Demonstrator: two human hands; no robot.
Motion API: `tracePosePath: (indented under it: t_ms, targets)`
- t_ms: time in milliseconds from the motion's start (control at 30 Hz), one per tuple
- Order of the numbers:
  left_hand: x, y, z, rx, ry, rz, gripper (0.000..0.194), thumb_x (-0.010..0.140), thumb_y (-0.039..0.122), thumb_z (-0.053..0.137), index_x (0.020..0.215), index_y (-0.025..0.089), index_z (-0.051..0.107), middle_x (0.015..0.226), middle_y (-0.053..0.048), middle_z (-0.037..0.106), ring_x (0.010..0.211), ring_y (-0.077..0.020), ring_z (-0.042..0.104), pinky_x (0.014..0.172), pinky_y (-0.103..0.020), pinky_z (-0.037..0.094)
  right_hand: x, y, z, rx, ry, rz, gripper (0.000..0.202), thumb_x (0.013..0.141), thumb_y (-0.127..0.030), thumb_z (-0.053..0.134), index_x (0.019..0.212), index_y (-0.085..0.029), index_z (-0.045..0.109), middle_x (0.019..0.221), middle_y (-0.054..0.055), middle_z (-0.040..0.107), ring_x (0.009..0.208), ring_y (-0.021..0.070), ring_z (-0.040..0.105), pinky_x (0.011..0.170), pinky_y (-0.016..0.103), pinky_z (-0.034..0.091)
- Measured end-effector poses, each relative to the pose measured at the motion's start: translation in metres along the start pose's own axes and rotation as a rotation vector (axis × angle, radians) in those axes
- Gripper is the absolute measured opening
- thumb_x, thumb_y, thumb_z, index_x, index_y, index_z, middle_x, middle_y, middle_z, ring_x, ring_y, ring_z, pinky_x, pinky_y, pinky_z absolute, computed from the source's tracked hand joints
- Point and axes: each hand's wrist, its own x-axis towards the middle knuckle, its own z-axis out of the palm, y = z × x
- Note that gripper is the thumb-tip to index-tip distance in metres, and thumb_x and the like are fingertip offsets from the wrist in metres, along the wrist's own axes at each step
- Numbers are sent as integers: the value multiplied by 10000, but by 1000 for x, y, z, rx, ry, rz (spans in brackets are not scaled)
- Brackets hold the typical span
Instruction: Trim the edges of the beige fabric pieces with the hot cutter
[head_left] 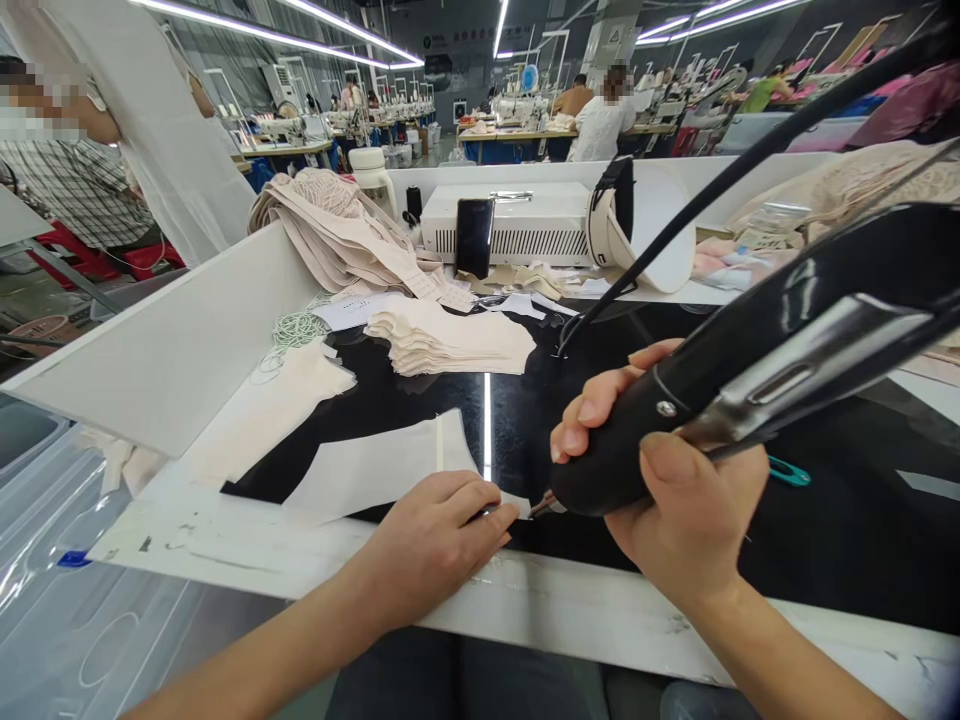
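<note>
My right hand [686,500] is wrapped round a thick black handheld tool [615,465] with a metal lever and a cable. The tool's metal tip points down at the corner of a pale fabric piece [375,468] on the black work surface [585,545]. My left hand [439,535] rests on that piece's right end, fingers curled together; a small dark thing shows at the fingertips, too hidden to name. Farther back lies a stack of cream fabric pieces [457,340]. Another cream piece [274,405] is at the left, beside tangled green thread [296,330].
A white box with vents [517,225] and a phone [475,237] stand at the back. Fabric strips [337,225] are heaped at back left by a white side panel [172,350]. Teal snips [789,472] lie at right. People sit at machines beyond.
</note>
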Motion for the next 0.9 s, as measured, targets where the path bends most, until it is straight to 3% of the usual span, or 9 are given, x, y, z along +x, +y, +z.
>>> tracePosePath:
  t_ms: [500,733,900]
  targets:
    - [-10,-2,-23,-66,-27,-90,242,1309,200,573,1322,139,806,1165,-100,848,1084,-240,861,1045,-367,741,-3,-4,-7,20,15,14,471,881,-449,1133,1189,-294,811,884,-48,832,640,158,771,596,285,710]
    - [-16,-6,-17,-87,-36,-57,184,1277,185,669,1379,128,810,1290,-125,887,1227,-250,870,1166,-375,724,-3,-7,-5,-11,56,10,476,840,-460,1147,1147,-286,828,835,-50,815,616,164,752,568,286,698]
    - [-15,-4,-13,-68,0,-41,206,1305,208,631,1370,135,812,1276,-110,903,1209,-233,876,1164,-366,730,-2,-8,-5,3,95,31,497,785,-428,1158,1138,-280,841,830,-46,807,608,170,746,548,291,692]
